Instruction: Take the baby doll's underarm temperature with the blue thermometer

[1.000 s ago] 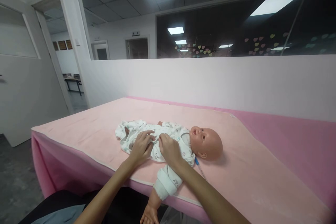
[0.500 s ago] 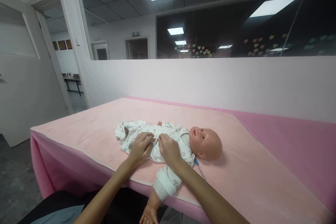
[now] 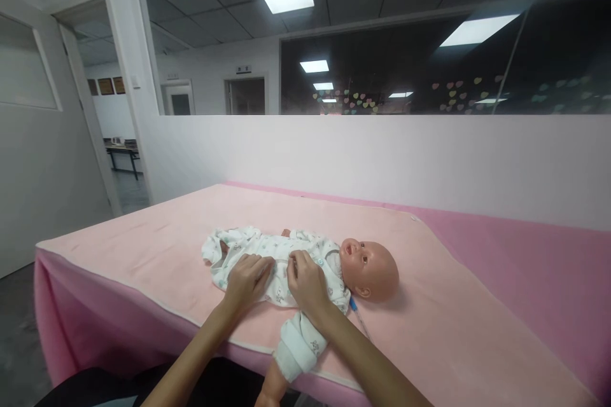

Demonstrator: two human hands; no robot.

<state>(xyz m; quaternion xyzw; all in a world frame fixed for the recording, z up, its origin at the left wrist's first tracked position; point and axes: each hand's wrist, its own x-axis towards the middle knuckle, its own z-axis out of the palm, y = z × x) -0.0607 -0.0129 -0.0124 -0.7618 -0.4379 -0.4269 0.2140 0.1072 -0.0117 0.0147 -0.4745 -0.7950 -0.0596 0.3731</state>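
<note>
A baby doll (image 3: pixel 370 270) lies on its back with its head to the right, dressed in a white printed romper (image 3: pixel 277 292). My left hand (image 3: pixel 249 276) rests on the lower front of the romper, fingers curled and closed on the cloth. Just to the right, my right hand (image 3: pixel 308 280) pinches the romper's front near its middle, below a snap button (image 3: pixel 320 262). What exactly lies between the fingertips is hidden. The doll's near arm, in a bunched sleeve (image 3: pixel 300 343), hangs past the table edge under my right forearm.
A thin stick with a blue end (image 3: pixel 353 304) lies beside the doll's shoulder. Peach cloth (image 3: pixel 453 318) over a pink cover (image 3: pixel 525 248) spreads across the table. Behind stands a white wall (image 3: pixel 382 159) with a window above; a door (image 3: pixel 52 140) is at the left.
My hands have drawn slightly apart at the romper's front, the left one moving left. The view has tilted up a little, while the doll lies as before.
</note>
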